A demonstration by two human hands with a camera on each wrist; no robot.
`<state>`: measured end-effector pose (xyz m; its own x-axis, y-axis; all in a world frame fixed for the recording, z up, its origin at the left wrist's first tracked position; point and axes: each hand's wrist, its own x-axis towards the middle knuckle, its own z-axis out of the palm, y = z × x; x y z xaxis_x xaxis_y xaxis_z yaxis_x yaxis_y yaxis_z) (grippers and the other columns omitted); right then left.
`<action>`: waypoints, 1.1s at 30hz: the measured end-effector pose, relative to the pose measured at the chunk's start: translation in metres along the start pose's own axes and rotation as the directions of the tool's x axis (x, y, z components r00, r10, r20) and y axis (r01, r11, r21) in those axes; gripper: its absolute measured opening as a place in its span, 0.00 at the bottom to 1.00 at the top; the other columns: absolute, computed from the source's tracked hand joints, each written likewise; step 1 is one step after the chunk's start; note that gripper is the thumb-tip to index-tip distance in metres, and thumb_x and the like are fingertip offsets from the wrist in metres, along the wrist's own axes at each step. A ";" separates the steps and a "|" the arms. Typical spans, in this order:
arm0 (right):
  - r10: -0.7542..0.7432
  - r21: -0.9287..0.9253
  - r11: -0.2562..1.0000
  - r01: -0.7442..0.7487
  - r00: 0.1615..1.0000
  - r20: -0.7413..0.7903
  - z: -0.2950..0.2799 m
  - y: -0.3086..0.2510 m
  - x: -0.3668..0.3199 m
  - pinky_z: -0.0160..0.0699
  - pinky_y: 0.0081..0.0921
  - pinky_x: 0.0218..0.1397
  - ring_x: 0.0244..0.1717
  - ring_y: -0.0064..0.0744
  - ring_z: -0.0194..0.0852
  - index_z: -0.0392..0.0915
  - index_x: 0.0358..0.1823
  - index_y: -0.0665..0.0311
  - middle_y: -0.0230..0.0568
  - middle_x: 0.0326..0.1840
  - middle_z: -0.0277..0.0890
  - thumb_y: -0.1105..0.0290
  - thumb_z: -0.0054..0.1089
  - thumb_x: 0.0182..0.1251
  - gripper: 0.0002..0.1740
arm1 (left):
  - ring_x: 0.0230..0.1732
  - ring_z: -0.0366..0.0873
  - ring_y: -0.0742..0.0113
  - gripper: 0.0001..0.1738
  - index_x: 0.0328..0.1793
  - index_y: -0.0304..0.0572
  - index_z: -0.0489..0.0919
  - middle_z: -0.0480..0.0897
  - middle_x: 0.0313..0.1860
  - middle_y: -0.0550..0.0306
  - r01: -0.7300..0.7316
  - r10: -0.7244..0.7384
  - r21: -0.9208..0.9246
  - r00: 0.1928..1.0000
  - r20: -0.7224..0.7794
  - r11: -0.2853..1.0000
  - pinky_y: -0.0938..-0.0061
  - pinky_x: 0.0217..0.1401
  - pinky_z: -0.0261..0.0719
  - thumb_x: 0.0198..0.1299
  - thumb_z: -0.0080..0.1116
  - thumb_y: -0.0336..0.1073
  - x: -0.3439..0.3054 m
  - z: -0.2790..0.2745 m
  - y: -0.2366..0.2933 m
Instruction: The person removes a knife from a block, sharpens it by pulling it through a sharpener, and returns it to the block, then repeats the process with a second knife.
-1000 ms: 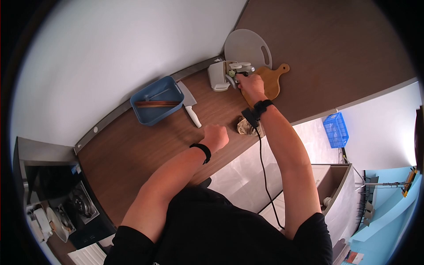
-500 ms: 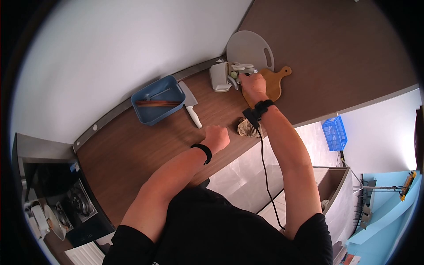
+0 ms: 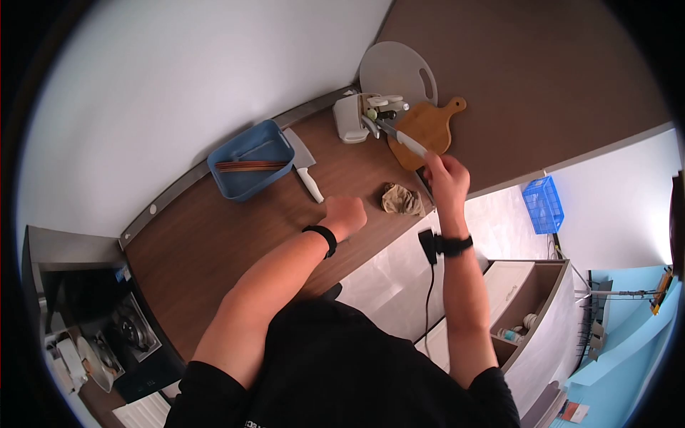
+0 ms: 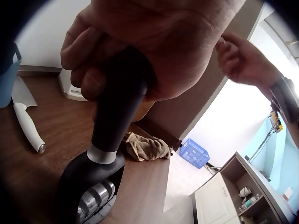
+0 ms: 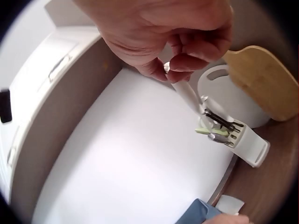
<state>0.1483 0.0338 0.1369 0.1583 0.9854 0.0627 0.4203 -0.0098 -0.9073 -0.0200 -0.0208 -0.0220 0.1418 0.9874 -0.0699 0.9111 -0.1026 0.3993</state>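
My right hand [image 3: 447, 182] pinches the butt end of a white-handled knife [image 3: 409, 143], whose blade points back toward the knife block [image 3: 349, 120]. In the right wrist view the white handle [image 5: 187, 95] lines up with the block's slots, where other handles and scissors stand. My left hand [image 4: 154, 46] grips the black handle of a knife sharpener [image 4: 119, 102], its metal rollers low over the counter. From the head view the left hand [image 3: 344, 216] covers most of that sharpener. A cleaver [image 3: 307, 171] with a white handle lies nearby, beside the blue basin [image 3: 246, 192].
Chopsticks [image 3: 250, 166] lie in the basin. A wooden cutting board [image 3: 428, 128] and a round grey board [image 3: 396, 68] stand behind the block. A crumpled brown cloth [image 3: 402, 200] sits by the counter's front edge. A cable hangs from my right wrist.
My right hand has drawn back from the knife block toward me and to the right, pulling the white-handled knife along. The left hand has stayed nearly in place.
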 end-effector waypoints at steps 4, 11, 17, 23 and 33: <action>0.274 0.637 0.710 -0.301 0.951 0.144 -0.039 0.076 -0.063 0.56 0.18 0.21 0.18 0.18 0.60 0.75 0.30 0.66 0.28 0.18 0.66 0.60 0.54 0.69 0.16 | 0.34 0.83 0.47 0.16 0.28 0.41 0.85 0.84 0.29 0.43 0.053 -0.058 0.056 0.993 0.106 0.997 0.57 0.36 0.78 0.55 0.53 0.43 0.003 -0.009 0.001; 0.345 0.821 0.344 -0.456 0.874 0.341 -0.069 0.149 -0.167 0.56 0.17 0.21 0.19 0.18 0.55 0.72 0.37 0.69 0.26 0.20 0.63 0.59 0.51 0.71 0.16 | 0.38 0.83 0.48 0.15 0.33 0.40 0.86 0.85 0.34 0.44 0.071 -0.090 0.110 0.979 0.183 0.991 0.57 0.38 0.78 0.55 0.51 0.41 0.003 -0.030 0.009; 0.199 0.827 0.353 -0.437 0.899 0.390 -0.078 0.128 -0.183 0.58 0.19 0.21 0.20 0.19 0.57 0.71 0.36 0.67 0.30 0.22 0.67 0.61 0.52 0.68 0.14 | 0.41 0.83 0.47 0.19 0.34 0.37 0.85 0.84 0.35 0.42 0.076 -0.102 0.133 0.974 0.202 0.988 0.56 0.43 0.79 0.57 0.49 0.45 0.004 -0.032 0.012; 0.375 0.681 0.347 -0.645 0.761 0.529 -0.045 0.146 -0.137 0.54 0.18 0.19 0.18 0.19 0.54 0.69 0.35 0.62 0.28 0.20 0.63 0.70 0.45 0.62 0.04 | 0.41 0.83 0.46 0.19 0.33 0.37 0.84 0.84 0.34 0.42 0.077 -0.105 0.140 0.974 0.203 0.987 0.57 0.42 0.79 0.57 0.49 0.44 0.000 -0.031 0.015; 0.261 0.641 0.442 -0.627 0.774 0.577 -0.021 0.112 -0.171 0.49 0.19 0.18 0.17 0.20 0.52 0.69 0.40 0.64 0.29 0.20 0.60 0.72 0.48 0.59 0.08 | 0.38 0.83 0.45 0.18 0.31 0.37 0.84 0.84 0.32 0.41 0.108 -0.125 0.109 0.978 0.165 0.988 0.56 0.40 0.79 0.56 0.50 0.44 0.001 -0.027 0.013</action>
<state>0.1871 -0.1397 0.0330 -0.2832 0.8582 -0.4280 -0.4866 -0.5132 -0.7070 -0.0188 -0.0174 0.0077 0.0884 0.9591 -0.2690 0.9577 -0.0076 0.2878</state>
